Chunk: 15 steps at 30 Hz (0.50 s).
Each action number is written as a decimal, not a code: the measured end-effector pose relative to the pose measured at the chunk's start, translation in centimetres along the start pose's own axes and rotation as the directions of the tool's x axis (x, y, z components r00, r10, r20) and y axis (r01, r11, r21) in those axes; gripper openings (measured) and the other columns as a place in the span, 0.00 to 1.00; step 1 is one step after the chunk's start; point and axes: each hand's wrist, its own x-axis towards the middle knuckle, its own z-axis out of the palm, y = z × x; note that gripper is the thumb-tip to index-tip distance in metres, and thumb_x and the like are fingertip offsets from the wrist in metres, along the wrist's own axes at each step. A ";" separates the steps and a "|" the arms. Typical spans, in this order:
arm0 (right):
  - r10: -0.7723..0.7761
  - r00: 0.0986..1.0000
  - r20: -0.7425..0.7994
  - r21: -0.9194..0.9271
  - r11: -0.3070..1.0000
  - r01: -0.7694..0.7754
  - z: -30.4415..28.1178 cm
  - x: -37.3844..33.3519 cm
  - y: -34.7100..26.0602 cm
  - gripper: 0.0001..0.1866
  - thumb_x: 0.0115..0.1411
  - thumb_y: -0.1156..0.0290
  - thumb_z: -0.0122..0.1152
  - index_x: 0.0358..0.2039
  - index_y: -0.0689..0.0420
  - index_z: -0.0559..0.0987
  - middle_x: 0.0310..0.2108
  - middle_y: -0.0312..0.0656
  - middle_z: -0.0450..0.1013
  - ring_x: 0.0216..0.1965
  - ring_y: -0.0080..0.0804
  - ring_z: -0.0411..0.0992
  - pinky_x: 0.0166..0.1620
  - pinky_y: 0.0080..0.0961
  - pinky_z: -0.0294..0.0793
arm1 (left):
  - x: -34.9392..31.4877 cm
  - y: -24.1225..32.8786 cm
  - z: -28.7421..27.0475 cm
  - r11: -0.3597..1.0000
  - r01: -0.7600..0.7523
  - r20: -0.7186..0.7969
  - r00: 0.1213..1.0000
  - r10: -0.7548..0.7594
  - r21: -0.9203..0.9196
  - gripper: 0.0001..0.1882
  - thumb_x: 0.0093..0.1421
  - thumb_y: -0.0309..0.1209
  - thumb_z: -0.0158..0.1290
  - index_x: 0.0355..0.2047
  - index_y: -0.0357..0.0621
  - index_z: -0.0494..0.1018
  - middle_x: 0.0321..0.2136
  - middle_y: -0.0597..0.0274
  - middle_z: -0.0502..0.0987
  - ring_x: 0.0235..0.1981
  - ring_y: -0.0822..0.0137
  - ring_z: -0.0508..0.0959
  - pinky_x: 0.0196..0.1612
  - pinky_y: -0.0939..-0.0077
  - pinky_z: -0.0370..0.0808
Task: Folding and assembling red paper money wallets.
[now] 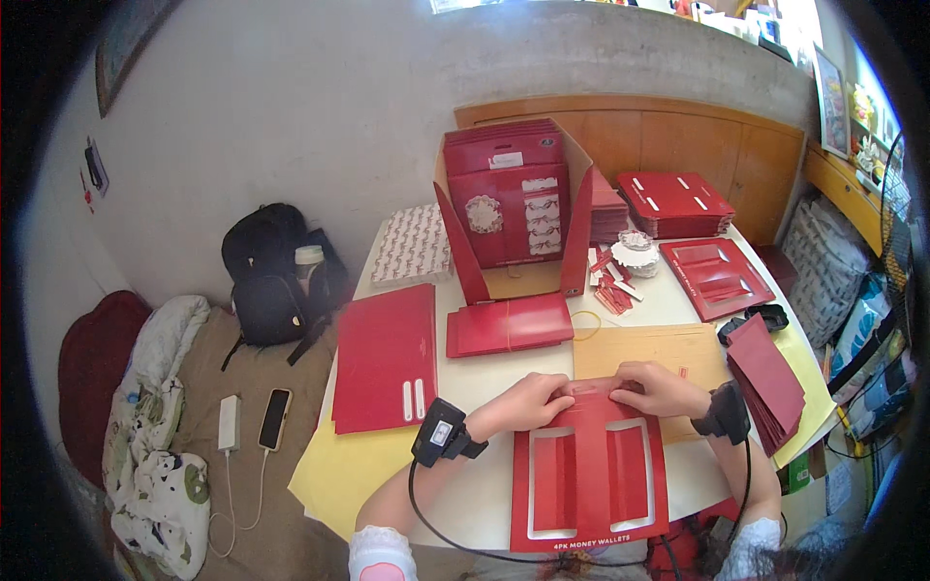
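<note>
A red cardboard sleeve [608, 474] with two long cut-out windows lies near the table's front edge, and red paper wallets show through both windows. My left hand [531, 401] pinches its top edge on the left, thumb and fingers together. At the same edge, a little to the right, my right hand [661, 389] pinches in the same way. Between my hands is a strip at the sleeve's top; whether it is a flap or part of a wallet I cannot tell. Just beyond the hands lies a tan cardboard sheet [639, 347].
An open red display box [577, 232] holding packs stands at the back. Left are a stack of red sleeves [386, 358] and a patterned pad [415, 244]; right, red wallets [765, 382], a finished-looking pack [717, 278] and stacked red cards [675, 201]. White round labels [635, 254] sit mid-table.
</note>
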 end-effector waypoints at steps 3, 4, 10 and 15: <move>0.045 0.999 0.031 0.029 0.999 -0.046 -0.2 0.3 -0.7 0.09 0.59 0.69 0.59 0.31 0.63 0.77 0.27 0.48 0.73 0.28 0.41 0.72 0.34 0.32 0.71 | -0.1 0.3 -0.2 1.000 0.029 0.014 0.999 -0.029 0.000 0.09 0.60 0.30 0.53 0.32 0.34 0.72 0.24 0.48 0.77 0.25 0.56 0.77 0.30 0.67 0.72; 0.091 0.994 0.052 0.049 0.994 -0.094 -0.2 0.3 -0.9 0.09 0.58 0.69 0.59 0.31 0.63 0.77 0.27 0.49 0.73 0.28 0.40 0.72 0.33 0.32 0.71 | -0.1 0.4 -0.2 0.999 0.037 0.026 0.999 -0.038 0.009 0.09 0.60 0.30 0.53 0.32 0.35 0.72 0.23 0.48 0.77 0.25 0.55 0.77 0.30 0.67 0.72; -0.003 1.000 -0.017 -0.106 0.994 0.002 0.7 0.0 -0.1 0.08 0.57 0.70 0.61 0.30 0.61 0.76 0.29 0.47 0.72 0.33 0.43 0.72 0.36 0.32 0.71 | -0.1 1.0 -0.3 0.995 0.048 0.023 0.998 -0.051 0.092 0.08 0.58 0.29 0.54 0.31 0.36 0.72 0.23 0.48 0.77 0.25 0.52 0.77 0.30 0.65 0.72; -0.011 0.999 -0.044 -0.107 0.994 0.007 0.8 -0.1 -0.3 0.08 0.55 0.70 0.62 0.30 0.60 0.74 0.30 0.46 0.71 0.35 0.46 0.71 0.38 0.34 0.71 | -0.2 0.6 0.1 0.970 -0.057 -0.031 0.997 0.066 0.236 0.07 0.56 0.29 0.55 0.31 0.37 0.72 0.26 0.50 0.76 0.30 0.50 0.76 0.33 0.62 0.72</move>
